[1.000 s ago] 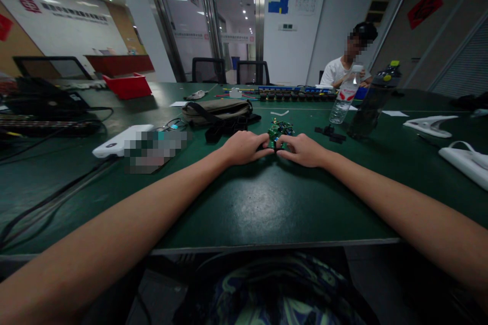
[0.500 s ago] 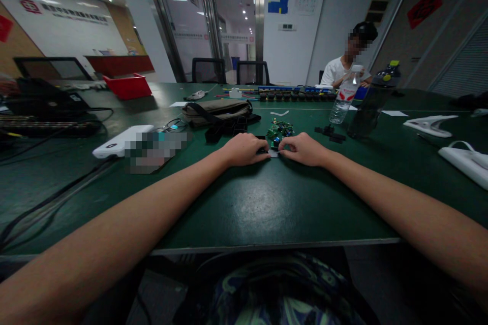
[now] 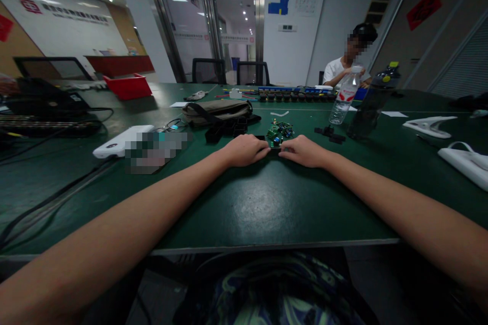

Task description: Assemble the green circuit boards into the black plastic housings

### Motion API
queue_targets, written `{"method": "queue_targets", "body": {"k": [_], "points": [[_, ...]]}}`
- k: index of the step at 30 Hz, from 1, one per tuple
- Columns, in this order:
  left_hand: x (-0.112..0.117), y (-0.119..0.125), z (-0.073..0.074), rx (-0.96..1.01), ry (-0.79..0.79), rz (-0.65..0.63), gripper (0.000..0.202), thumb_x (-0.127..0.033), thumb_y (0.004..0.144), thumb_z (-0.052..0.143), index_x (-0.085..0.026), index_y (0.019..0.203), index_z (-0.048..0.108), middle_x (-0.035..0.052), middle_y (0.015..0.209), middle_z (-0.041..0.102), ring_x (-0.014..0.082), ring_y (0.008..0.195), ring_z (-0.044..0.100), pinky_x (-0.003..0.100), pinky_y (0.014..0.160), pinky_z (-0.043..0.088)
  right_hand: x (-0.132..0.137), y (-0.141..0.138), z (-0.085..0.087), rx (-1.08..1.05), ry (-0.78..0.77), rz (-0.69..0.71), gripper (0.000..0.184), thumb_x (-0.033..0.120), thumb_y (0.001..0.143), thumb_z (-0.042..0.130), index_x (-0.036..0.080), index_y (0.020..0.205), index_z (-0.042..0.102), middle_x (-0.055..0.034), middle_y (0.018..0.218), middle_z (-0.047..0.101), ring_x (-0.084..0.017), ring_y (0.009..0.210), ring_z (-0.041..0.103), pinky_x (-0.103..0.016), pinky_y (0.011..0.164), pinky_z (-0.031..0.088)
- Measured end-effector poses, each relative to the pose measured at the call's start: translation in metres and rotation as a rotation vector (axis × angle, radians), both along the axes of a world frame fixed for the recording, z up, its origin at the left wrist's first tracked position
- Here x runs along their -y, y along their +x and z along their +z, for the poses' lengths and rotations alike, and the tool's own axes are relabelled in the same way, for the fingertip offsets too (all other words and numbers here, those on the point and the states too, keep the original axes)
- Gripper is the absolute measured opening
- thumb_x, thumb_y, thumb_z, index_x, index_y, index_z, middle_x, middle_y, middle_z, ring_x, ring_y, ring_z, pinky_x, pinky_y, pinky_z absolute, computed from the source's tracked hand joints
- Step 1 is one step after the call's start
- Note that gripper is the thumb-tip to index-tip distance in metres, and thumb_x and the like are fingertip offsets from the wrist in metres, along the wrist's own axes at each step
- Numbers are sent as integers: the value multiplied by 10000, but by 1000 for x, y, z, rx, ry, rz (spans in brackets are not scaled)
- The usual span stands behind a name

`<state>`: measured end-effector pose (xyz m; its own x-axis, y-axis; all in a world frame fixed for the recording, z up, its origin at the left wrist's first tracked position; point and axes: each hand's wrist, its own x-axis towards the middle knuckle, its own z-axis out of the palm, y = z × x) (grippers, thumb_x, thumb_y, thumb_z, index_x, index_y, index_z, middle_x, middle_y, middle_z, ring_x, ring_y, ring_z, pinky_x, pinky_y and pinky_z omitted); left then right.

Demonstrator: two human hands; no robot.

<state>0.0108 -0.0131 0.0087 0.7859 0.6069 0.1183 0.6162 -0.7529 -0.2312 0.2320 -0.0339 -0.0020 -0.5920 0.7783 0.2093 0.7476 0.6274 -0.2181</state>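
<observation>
- The left hand rests on the green surface, fingers curled inward. Its grip is pressed together on the left end of a small dark piece.
- The right hand lies just opposite, knuckles up. Its grip pinches the right end of the same piece, so the fingertips of both hands nearly meet.
- The small dark piece lies flat on the surface between the two hands, too small to make out in detail.
- Just behind the hands sits a cluster of green circuit boards, close to the fingertips but apart from them.
- Left of the boards are black plastic parts, and behind those a tan bag.
- To the right lie small black bits, a clear water bottle and a dark bottle.
- Far left lies a white device, with a red bin further back.
- Another person sits at the far side of the surface.
</observation>
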Motion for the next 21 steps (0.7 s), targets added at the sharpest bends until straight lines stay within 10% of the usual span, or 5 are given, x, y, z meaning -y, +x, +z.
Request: {"method": "queue_targets", "body": {"k": [21], "points": [[0, -5, 2, 76, 57, 226, 460, -549, 921, 530, -231, 1252, 523, 95, 958, 746, 323, 879, 725, 366, 713, 508, -2, 1, -1, -408, 41, -36, 295, 393, 868, 483, 198, 647, 491, 36, 570, 431, -123, 565, 394, -268, 596, 285]]}}
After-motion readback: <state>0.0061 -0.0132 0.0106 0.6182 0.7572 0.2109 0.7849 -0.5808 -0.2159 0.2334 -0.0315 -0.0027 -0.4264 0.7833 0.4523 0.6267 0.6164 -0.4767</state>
